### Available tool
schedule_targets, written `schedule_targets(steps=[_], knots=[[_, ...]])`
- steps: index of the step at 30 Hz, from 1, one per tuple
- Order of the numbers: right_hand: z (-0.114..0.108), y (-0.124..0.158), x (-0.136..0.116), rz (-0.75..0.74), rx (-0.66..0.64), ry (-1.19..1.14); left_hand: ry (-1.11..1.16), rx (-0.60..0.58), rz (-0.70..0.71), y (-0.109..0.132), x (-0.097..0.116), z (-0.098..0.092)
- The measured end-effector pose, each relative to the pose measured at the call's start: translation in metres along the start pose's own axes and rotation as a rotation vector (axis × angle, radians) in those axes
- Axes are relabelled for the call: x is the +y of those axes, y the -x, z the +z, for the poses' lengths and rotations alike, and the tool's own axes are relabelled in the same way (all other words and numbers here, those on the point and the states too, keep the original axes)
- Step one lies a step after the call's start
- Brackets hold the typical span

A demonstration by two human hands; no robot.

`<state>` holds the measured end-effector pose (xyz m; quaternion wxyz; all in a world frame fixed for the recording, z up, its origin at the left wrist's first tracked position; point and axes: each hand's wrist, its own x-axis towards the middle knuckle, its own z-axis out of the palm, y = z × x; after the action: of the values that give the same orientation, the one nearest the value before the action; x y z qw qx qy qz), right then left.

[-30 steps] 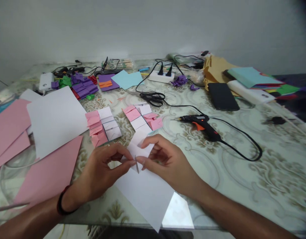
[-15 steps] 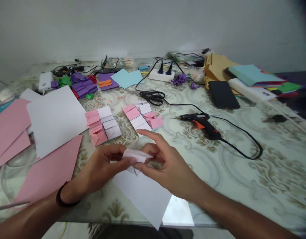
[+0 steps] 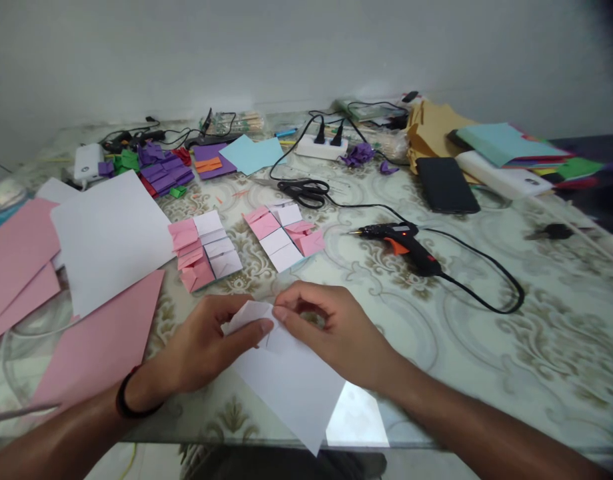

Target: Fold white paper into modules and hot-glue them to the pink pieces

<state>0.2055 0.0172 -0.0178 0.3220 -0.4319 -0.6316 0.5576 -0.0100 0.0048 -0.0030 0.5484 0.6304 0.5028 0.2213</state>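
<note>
A small folded piece of white paper [image 3: 256, 315] is held over a larger white sheet [image 3: 296, 387] near the table's front edge. My left hand [image 3: 206, 340] pinches its left side, thumb on top. With thumb and index finger, my right hand [image 3: 331, 323] grips the upper right edge of the same piece. Beyond my hands lie two cards with pink and white folded papers, the left card [image 3: 204, 250] and the right card [image 3: 284, 233]. Right of them a black glue gun [image 3: 399, 241] rests on its side.
Large white [image 3: 114, 240] and pink sheets [image 3: 104, 340] spread over the left. Scissors [image 3: 306, 192] and a white power strip [image 3: 320, 148] lie farther back. A dark phone [image 3: 447, 185] and stacked coloured papers [image 3: 511, 143] stand at right. The glue gun's cord loops over the patterned table.
My right index finger, raised before, has come down onto the folded paper. The piece is turned flatter and both hands still hold it.
</note>
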Motion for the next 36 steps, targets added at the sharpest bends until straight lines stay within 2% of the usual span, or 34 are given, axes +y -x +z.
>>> schedule_targets(steps=[4, 7, 9, 14, 21, 31, 36], knots=[[-0.0002, -0.0024, 0.0007, 0.016, -0.014, -0.089, -0.007, 0.115, 0.002, 0.0023, -0.0019, 0.0025], [-0.0015, -0.0037, 0.0018, 0.028, -0.029, -0.135, -0.003, 0.143, -0.033, 0.0017, -0.0045, 0.0029], [-0.0023, -0.0033, 0.0024, 0.021, -0.04, -0.093, -0.037, 0.164, -0.005, 0.0006, -0.0062, 0.0027], [-0.0032, -0.0006, 0.0015, -0.017, -0.052, 0.064, -0.186, 0.258, 0.19, -0.0004, -0.0062, 0.0015], [-0.0058, -0.0025, -0.0004, -0.012, -0.046, 0.078, -0.226, 0.357, 0.177, 0.0005, 0.0023, 0.0006], [-0.0062, -0.0035, 0.0007, 0.064, -0.039, -0.014, -0.156, 0.336, 0.145, 0.0009, 0.0001, -0.0009], [-0.0063, -0.0026, -0.0012, 0.026, -0.01, 0.069, -0.114, 0.277, 0.124, 0.0004, 0.0021, -0.0021]])
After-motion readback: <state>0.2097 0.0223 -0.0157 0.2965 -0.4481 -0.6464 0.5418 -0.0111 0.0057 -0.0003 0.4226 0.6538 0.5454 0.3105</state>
